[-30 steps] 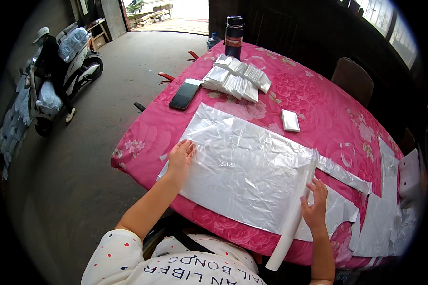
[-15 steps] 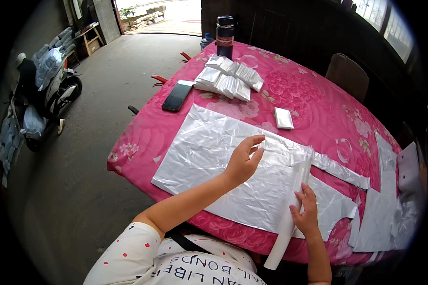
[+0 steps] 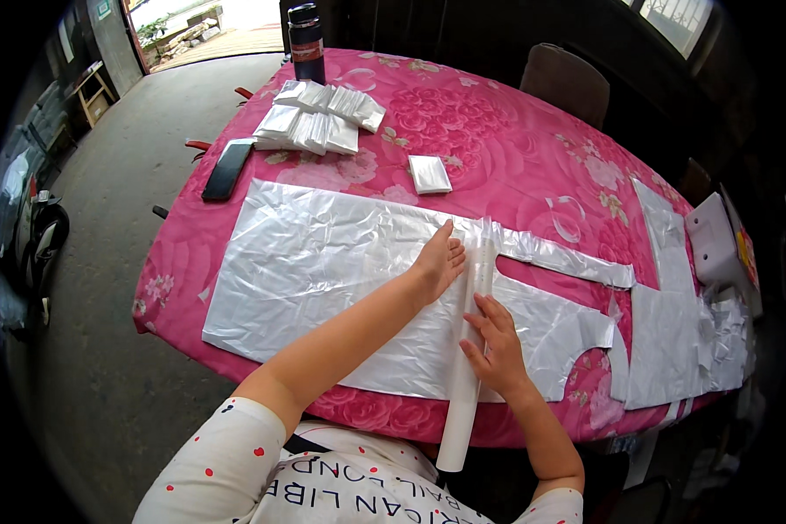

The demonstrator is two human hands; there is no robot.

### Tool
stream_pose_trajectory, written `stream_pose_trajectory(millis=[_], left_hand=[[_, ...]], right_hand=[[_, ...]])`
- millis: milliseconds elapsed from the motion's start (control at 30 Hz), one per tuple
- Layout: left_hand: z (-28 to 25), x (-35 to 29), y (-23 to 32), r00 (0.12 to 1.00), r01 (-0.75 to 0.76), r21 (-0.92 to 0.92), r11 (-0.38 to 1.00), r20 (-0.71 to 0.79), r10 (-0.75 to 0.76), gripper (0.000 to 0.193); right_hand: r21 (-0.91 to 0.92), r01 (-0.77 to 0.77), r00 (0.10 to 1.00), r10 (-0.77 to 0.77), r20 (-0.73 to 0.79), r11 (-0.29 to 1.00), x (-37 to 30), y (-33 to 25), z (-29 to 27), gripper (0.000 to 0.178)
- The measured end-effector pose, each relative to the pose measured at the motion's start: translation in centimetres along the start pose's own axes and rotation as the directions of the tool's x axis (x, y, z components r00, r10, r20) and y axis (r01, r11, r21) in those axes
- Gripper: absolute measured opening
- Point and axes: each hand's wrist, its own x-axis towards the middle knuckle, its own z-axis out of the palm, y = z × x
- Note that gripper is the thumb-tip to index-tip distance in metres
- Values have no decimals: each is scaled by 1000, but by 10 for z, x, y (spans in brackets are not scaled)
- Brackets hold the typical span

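Head view: hands point(image 3: 438, 265) flank white tube point(image 3: 462, 393) lying across plastic sheet point(image 3: 314, 262).

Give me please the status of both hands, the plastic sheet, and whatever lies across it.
Left hand open over plastic sheet, beside white tube. Right hand loosely open at white tube. Plastic sheet spread out, wrinkled. White tube lies across it.

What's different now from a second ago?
The left hand has gone from near the left end of the silvery plastic sheet rightward, to just beside the white roll. The view has shifted too, with the table further left in the picture. The right hand stays by the roll; phone, packets and flask look unmoved.
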Motion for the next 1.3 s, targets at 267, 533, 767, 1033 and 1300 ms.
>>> stream_pose_trajectory(millis=[267,533,767,1033,1300], left_hand=[[2,2,1,996,43,120,992,66,-51,69],[-23,7,-3,967,-145,637,757,-72,245,41],[-55,-58,30,986,-146,643,751,33,163,41],[-104,-125,47,990,-106,719,687,13,140,36],[-138,-168,54,991,-88,716,692,-4,130,37]], right_hand=[[-1,-24,1000,24,-3,1000,4,-3,4,34],[53,-12,996,8,87,999,15,-18,7,35],[172,74,997,-71,-22,982,13,-18,0,33],[-99,201,969,-183,168,975,-32,-10,-28,41],[-132,299,901,-234,366,945,1,-49,21,56]])
